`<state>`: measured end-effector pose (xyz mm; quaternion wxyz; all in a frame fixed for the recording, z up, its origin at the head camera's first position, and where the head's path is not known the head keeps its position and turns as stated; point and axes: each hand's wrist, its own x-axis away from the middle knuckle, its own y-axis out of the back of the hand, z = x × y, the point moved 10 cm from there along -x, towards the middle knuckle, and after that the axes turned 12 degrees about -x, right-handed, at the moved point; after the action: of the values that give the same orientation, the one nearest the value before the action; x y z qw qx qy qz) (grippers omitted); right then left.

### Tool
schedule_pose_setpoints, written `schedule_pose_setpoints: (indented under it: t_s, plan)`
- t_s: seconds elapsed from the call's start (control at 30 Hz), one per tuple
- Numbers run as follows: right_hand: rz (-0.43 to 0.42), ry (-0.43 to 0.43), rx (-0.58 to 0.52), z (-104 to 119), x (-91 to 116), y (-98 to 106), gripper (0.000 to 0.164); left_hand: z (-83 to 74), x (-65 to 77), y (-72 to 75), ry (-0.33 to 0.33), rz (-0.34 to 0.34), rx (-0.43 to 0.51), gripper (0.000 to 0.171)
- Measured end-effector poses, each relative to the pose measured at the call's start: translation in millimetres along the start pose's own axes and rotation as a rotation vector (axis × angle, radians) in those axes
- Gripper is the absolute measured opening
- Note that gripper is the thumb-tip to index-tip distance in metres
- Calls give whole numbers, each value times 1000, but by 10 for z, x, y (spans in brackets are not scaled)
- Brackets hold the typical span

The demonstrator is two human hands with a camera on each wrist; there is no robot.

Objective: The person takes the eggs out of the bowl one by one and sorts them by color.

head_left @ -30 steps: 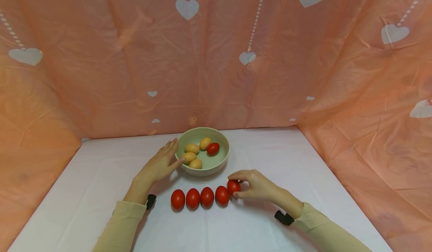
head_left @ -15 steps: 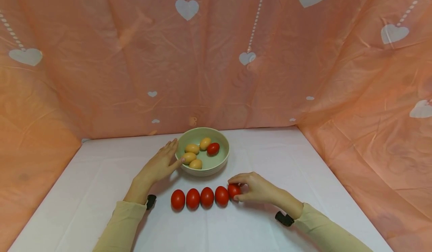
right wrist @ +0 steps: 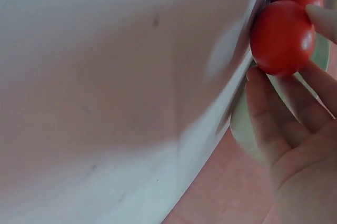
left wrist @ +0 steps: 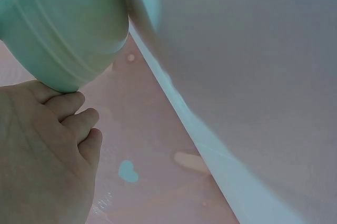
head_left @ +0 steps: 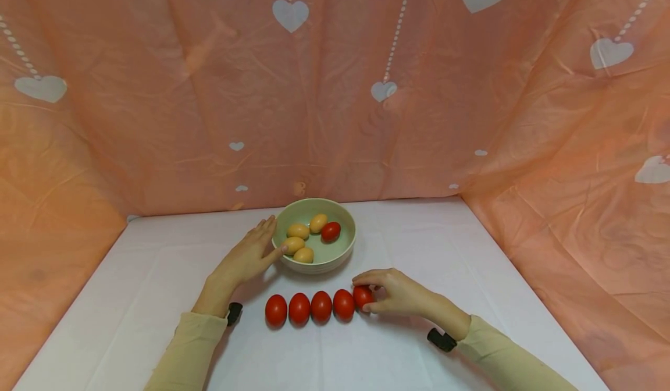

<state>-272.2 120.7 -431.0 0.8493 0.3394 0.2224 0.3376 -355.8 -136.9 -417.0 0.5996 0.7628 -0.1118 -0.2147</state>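
In the head view, a row of several smooth red eggs (head_left: 321, 307) lies on the table. My right hand (head_left: 400, 293) pinches the egg at the row's right end, a red egg (head_left: 363, 298), between thumb and fingers; it sits against its neighbour. The right wrist view shows this red egg (right wrist: 282, 38) between the thumb and fingers. Behind the row stands a pale green bowl (head_left: 342, 248) with several yellow eggs (head_left: 298, 231) and one red egg (head_left: 331, 231) inside. My left hand (head_left: 243, 260) rests against the bowl's left side, fingers extended, thumb at the near rim.
A white cloth (head_left: 413, 234) covers the table. Orange curtain (head_left: 340, 117) with white hearts hangs behind it and along both sides. Black bands sit on both wrists.
My right hand has drawn slightly nearer the front, bringing the rightmost egg into line beside the row. The left hand and bowl stay where they were.
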Motion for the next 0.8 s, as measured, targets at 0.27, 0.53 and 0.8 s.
schedule_pose_setpoints:
  t_s: [0.27, 0.53, 0.8]
  plan:
    - [-64, 75, 29, 118, -30, 144, 42, -11, 3, 6, 1, 2, -2, 83]
    - [-211, 220, -12, 295, -251, 488, 39, -8, 22, 12, 5, 3, 7, 82]
    - [-278, 294, -24, 315, -592, 662, 32, -16, 12, 14, 1, 8, 6, 82]
